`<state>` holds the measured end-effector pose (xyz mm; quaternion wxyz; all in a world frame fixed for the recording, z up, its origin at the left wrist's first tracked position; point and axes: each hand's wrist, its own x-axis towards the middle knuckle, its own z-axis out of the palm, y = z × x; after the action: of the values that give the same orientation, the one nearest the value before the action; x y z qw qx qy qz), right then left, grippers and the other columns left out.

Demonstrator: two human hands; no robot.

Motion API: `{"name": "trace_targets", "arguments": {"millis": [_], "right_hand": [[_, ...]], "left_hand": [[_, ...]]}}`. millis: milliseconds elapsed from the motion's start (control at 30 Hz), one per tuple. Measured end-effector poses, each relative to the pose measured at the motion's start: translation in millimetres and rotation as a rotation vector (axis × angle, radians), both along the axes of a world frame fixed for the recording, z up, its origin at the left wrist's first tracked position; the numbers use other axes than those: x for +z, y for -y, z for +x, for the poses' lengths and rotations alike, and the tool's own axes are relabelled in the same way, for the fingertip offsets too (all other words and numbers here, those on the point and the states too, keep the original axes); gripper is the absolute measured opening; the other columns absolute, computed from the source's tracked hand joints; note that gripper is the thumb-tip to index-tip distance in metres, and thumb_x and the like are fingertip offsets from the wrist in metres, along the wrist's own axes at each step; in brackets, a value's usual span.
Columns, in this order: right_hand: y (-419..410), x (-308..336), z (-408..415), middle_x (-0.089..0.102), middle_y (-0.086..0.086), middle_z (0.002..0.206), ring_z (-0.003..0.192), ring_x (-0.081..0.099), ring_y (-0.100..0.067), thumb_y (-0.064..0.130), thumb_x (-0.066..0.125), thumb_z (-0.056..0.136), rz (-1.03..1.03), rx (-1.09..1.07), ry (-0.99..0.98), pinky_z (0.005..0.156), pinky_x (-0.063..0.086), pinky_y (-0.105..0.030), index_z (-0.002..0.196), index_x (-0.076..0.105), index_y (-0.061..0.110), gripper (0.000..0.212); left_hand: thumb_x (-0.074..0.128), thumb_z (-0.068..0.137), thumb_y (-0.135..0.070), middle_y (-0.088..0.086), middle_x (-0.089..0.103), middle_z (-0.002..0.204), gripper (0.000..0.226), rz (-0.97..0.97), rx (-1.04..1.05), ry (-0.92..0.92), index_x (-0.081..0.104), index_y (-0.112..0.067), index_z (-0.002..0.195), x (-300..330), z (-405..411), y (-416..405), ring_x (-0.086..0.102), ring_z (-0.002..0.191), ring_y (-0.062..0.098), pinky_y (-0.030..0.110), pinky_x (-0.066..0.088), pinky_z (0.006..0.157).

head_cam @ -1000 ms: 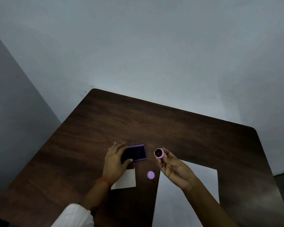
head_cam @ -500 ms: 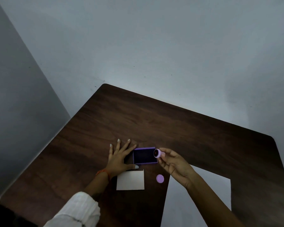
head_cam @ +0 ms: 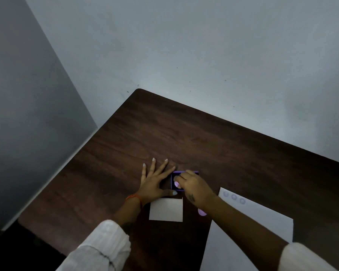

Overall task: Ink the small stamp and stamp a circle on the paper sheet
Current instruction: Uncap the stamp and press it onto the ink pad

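1. Head view: half a second ago your right hand (head_cam: 194, 189) held the small stamp (head_cam: 177, 184) in the air beside the ink pad (head_cam: 184, 180) with its face turned sideways; now that hand is over the purple pad, fingers closed on the stamp, which sits on the pad.
2. Most of the stamp is hidden, so you cannot tell its axis for sure; it seems upright, face down.
3. Your left hand (head_cam: 155, 184) has stayed flat on the table (head_cam: 204, 137), fingers spread, thumb touching the pad's near left corner.
4. The paper sheet (head_cam: 249, 227) lies to the right, bearing three faint circles (head_cam: 234, 197). A lilac cap (head_cam: 201, 212) and white card (head_cam: 166, 209) lie nearer you.
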<state>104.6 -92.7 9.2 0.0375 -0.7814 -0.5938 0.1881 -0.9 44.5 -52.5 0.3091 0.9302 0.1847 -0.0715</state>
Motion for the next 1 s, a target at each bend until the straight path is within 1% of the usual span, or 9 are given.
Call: {"name": "trace_targets", "arguments": {"millis": [100,167,400,467,567,633,700,767,1000], "right_hand": [[-2,-4,-8,0.046,-0.015,0.138,0.130,0.037,-0.026,0.009,0.046,0.092,0.049,-0.085,0.035,0.106,0.034,-0.034,0.130,0.043,0.006,0.038],[-2,-9,-17,0.048,-0.016,0.137,0.129,0.038,-0.028,0.009,0.046,0.092,0.076,-0.158,0.027,0.106,0.034,-0.034,0.130,0.043,0.004,0.038],[-1,-7,0,0.052,-0.022,0.132,0.126,0.044,-0.033,0.003,0.046,0.090,0.079,0.019,-0.004,0.105,0.037,-0.039,0.126,0.048,0.000,0.036],[-2,-11,-1,0.058,-0.020,0.125,0.119,0.050,-0.031,0.003,0.048,0.090,0.123,-0.062,-0.012,0.101,0.039,-0.033,0.118,0.055,0.001,0.030],[-10,-10,5,0.067,-0.024,0.100,0.089,0.060,-0.027,0.002,0.052,0.088,0.147,-0.204,-0.144,0.078,0.040,-0.010,0.093,0.066,-0.006,0.017],[-13,-8,9,0.066,-0.023,0.104,0.095,0.061,-0.028,0.004,0.053,0.088,0.157,-0.248,-0.152,0.083,0.045,-0.020,0.098,0.065,-0.005,0.017],[-13,-9,5,0.059,-0.019,0.123,0.116,0.052,-0.031,0.004,0.057,0.085,0.157,-0.157,-0.080,0.096,0.043,-0.036,0.115,0.057,0.001,0.030],[-13,-7,3,0.048,-0.015,0.136,0.127,0.040,-0.029,0.004,0.057,0.084,0.073,-0.068,0.008,0.103,0.037,-0.038,0.127,0.046,0.005,0.045],[-21,-4,17,0.054,-0.020,0.128,0.118,0.048,-0.033,0.006,0.052,0.090,0.026,0.115,0.059,0.098,0.041,-0.039,0.123,0.050,0.001,0.033]], "left_hand": [[0.031,0.045,-0.091,-0.015,-0.008,0.153,0.100,0.017,0.010,0.009,0.004,-0.051,0.133,0,0,2,-0.026,0.138,0.022,0.049,-0.024,0.106],[0.034,0.053,-0.082,-0.012,-0.004,0.156,0.091,0.026,0.025,0.010,0.005,-0.050,0.133,-1,0,3,-0.026,0.138,0.021,0.049,-0.024,0.106],[0.034,0.056,-0.077,-0.016,-0.006,0.153,0.088,0.021,0.021,0.015,0.010,-0.050,0.136,-4,-1,2,-0.028,0.135,0.018,0.050,-0.024,0.106],[0.034,0.056,-0.077,-0.017,-0.006,0.152,0.088,0.019,0.018,0.010,0.011,-0.049,0.136,-3,0,2,-0.028,0.135,0.018,0.050,-0.024,0.106],[0.037,0.053,-0.081,-0.013,-0.004,0.156,0.093,0.027,0.018,0.013,0.013,-0.049,0.137,-4,0,1,-0.026,0.139,0.023,0.050,-0.023,0.106],[0.029,0.044,-0.093,-0.016,-0.008,0.153,0.103,0.031,0.018,0.029,0.010,-0.050,0.136,-6,-1,1,-0.028,0.137,0.020,0.051,-0.022,0.107],[0.016,0.042,-0.095,-0.020,-0.013,0.147,0.101,0.038,0.019,0.035,0.004,-0.052,0.133,-6,-1,1,-0.029,0.134,0.017,0.052,-0.022,0.107],[0.016,0.041,-0.096,-0.021,-0.014,0.145,0.102,0.044,0.018,0.034,0.000,-0.051,0.131,-6,0,1,-0.028,0.134,0.018,0.052,-0.022,0.107],[0.015,0.041,-0.096,-0.020,-0.017,0.144,0.101,0.058,0.008,0.009,-0.004,-0.051,0.129,-8,0,0,-0.029,0.135,0.019,0.053,-0.022,0.107]]}}
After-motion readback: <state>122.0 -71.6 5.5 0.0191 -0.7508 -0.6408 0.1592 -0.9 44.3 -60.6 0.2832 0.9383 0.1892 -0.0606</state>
